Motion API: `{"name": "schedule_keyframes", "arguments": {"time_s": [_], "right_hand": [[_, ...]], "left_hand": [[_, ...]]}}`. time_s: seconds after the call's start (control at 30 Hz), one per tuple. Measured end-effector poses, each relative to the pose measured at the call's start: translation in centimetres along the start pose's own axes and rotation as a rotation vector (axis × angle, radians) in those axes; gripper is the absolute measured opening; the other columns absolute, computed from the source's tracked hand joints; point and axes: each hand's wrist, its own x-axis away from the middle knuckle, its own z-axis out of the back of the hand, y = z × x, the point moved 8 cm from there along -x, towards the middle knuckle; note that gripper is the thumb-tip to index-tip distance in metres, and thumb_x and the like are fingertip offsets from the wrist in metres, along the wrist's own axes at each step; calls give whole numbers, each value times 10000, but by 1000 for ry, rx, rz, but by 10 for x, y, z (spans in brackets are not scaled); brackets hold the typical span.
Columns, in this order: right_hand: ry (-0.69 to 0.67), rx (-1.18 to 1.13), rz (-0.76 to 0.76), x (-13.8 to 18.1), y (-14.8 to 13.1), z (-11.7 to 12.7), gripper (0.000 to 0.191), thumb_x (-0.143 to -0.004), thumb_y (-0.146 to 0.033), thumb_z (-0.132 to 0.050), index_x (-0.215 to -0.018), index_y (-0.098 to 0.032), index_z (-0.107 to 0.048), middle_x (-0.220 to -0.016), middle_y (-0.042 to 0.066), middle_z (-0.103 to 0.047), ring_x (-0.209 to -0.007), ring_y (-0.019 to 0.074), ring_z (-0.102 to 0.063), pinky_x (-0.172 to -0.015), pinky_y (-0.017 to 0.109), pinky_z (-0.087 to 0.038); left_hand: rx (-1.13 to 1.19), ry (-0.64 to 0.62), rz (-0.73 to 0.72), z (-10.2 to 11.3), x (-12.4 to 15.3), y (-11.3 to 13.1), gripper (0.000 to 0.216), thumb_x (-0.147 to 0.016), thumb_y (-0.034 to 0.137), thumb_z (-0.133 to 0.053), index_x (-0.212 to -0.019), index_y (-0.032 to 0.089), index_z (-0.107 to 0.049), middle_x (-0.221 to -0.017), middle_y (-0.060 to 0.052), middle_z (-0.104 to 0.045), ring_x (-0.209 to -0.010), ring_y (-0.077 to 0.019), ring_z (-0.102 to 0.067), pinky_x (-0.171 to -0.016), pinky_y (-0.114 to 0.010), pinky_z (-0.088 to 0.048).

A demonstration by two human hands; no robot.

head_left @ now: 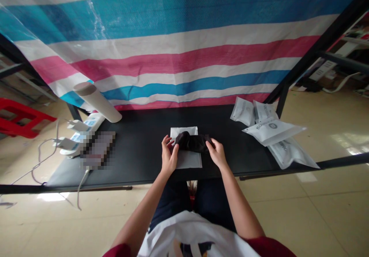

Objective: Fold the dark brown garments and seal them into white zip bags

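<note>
The right hand (217, 153) is pinching the right end of a black cloth item (196, 143) over a white pouch (188, 161), while the left hand (169, 157) is curving half open, thumb touching the left end. Packed pouches (272, 132) at right are showing dark lettering, "SO" readable on one, the rest illegible.
</note>
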Motion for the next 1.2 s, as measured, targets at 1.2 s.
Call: {"name": "schedule_keyframes", "arguments": {"time_s": [1.2], "right_hand": [[92,64,68,-14,9,6,403,-856,-393,-518,-1141,-149,-665,-1084,131,-717,-1001,278,-668,-894,402,-519]], "left_hand": [[-613,-238,-138,17,-41,-16,354,-728,263,-616,-1070,188,-670,-1196,-101,-550,-1116,-308,-461,-1021,-474,-426]]}}
